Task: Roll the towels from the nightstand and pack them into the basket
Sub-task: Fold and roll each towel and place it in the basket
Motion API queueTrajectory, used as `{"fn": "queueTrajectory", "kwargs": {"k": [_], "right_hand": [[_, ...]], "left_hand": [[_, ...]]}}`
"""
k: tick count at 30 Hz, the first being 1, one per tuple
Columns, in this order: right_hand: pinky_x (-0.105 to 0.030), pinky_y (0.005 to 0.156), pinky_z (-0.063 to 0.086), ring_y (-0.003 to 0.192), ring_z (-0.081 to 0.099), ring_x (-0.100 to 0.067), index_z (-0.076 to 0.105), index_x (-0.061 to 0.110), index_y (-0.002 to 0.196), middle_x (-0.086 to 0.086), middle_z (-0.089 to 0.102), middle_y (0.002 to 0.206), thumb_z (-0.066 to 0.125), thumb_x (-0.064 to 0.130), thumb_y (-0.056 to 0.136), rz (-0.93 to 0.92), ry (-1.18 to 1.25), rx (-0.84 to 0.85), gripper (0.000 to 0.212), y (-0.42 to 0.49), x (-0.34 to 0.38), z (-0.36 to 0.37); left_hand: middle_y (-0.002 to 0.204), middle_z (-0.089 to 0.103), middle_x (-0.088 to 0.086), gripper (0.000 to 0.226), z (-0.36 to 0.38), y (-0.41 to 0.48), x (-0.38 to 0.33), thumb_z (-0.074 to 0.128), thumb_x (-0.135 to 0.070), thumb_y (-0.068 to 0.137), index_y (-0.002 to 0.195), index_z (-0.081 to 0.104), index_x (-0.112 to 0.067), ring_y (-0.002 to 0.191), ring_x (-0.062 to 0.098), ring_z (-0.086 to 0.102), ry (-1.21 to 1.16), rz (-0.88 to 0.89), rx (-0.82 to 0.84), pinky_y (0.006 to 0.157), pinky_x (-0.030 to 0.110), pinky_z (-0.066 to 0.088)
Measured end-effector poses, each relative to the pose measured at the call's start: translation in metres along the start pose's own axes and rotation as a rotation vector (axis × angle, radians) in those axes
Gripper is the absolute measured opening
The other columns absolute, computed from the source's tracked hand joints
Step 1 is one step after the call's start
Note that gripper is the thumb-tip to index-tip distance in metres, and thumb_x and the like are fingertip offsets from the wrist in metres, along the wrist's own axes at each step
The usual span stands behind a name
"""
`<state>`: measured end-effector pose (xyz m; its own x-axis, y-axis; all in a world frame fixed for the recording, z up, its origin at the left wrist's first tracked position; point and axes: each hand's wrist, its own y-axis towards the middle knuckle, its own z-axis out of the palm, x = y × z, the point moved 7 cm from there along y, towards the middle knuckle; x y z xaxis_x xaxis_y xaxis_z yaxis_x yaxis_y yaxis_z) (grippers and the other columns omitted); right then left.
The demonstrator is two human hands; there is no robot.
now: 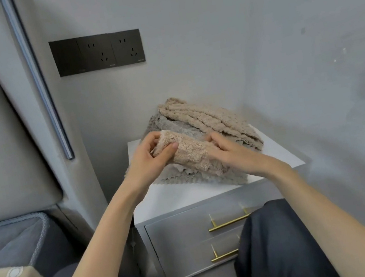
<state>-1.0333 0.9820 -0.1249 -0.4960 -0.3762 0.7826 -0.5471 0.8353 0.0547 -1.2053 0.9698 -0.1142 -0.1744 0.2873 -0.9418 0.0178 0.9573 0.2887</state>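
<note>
- Now the left hand (pixel 149 161) pinches the towel (pixel 191 153) at one end and the right hand (pixel 234 151) curls over the other, above the stack (pixel 209 119) on the nightstand (pixel 175 200).
- Wind it tight, edges level; slack likely unrolls.

left hand (pixel 149 161): fingers curled, pinching | right hand (pixel 234 151): fingers curled, gripping

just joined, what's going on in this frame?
A person is rolling a beige towel with both hands. The left hand pinches one end and the right hand grips the other. The roll sits over a pile of towels, beige and grey, on the white nightstand. The pile is not yet rolled, and no basket is in view.
</note>
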Motion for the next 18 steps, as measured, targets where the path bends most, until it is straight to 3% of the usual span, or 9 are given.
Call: {"fn": "queueTrajectory", "kwargs": {"k": [1, 3, 5, 9, 13, 18], "right_hand": [[-0.028, 0.070, 0.038, 0.084, 0.049, -0.013, 0.038, 0.029, 0.111, -0.002, 0.045, 0.092, 0.046, 0.044, 0.088, 0.023, 0.027, 0.007, 0.029, -0.007, 0.000, -0.007], [-0.013, 0.060, 0.037, 0.068, 0.048, 0.006, 0.039, 0.032, 0.101, 0.007, 0.041, 0.084, 0.046, 0.045, 0.080, 0.049, 0.066, 0.002, 0.026, -0.024, -0.001, -0.022], [-0.013, 0.056, 0.033, 0.054, 0.042, 0.012, 0.037, 0.033, 0.090, 0.014, 0.039, 0.079, 0.046, 0.044, 0.077, 0.089, 0.056, -0.031, 0.019, -0.042, -0.008, -0.039], [-0.017, 0.058, 0.031, 0.059, 0.040, 0.004, 0.039, 0.025, 0.088, 0.012, 0.042, 0.080, 0.048, 0.043, 0.074, 0.154, 0.105, -0.140, 0.024, -0.076, -0.026, -0.068], [-0.023, 0.059, 0.034, 0.064, 0.044, -0.006, 0.042, 0.031, 0.088, 0.009, 0.051, 0.080, 0.050, 0.045, 0.075, 0.240, 0.134, -0.197, 0.021, -0.120, -0.049, -0.084], [-0.015, 0.049, 0.033, 0.059, 0.040, -0.003, 0.041, 0.028, 0.085, 0.008, 0.044, 0.074, 0.046, 0.041, 0.075, 0.325, 0.149, -0.311, 0.017, -0.179, -0.086, -0.089]], "left_hand": [[0.090, 0.064, -0.003, 0.015, 0.008, 0.002, -0.005, 0.066, -0.024, 0.087, 0.101, 0.061, -0.023, 0.077, 0.009, 0.061, 0.002, 0.006, 0.031, 0.073, 0.025, 0.054], [0.091, 0.064, -0.003, 0.015, 0.032, 0.003, -0.017, 0.066, -0.024, 0.086, 0.100, 0.061, -0.024, 0.077, 0.008, 0.062, -0.014, 0.020, 0.096, 0.076, 0.026, 0.054], [0.094, 0.063, 0.001, 0.018, 0.060, 0.004, -0.027, 0.066, -0.023, 0.086, 0.103, 0.061, -0.020, 0.077, 0.009, 0.062, -0.032, 0.029, 0.148, 0.077, 0.027, 0.055], [0.096, 0.062, 0.004, 0.019, 0.106, 0.001, -0.041, 0.067, -0.020, 0.086, 0.104, 0.062, -0.016, 0.080, 0.011, 0.061, -0.044, 0.040, 0.220, 0.079, 0.029, 0.054], [0.092, 0.067, -0.003, 0.010, 0.157, -0.008, -0.051, 0.067, -0.016, 0.086, 0.095, 0.065, -0.021, 0.083, 0.010, 0.064, -0.062, 0.066, 0.317, 0.076, 0.027, 0.055], [0.096, 0.070, 0.002, 0.013, 0.220, -0.028, -0.039, 0.069, -0.023, 0.086, 0.098, 0.066, -0.019, 0.085, 0.012, 0.067, -0.039, -0.001, 0.478, 0.081, 0.029, 0.057]]}}
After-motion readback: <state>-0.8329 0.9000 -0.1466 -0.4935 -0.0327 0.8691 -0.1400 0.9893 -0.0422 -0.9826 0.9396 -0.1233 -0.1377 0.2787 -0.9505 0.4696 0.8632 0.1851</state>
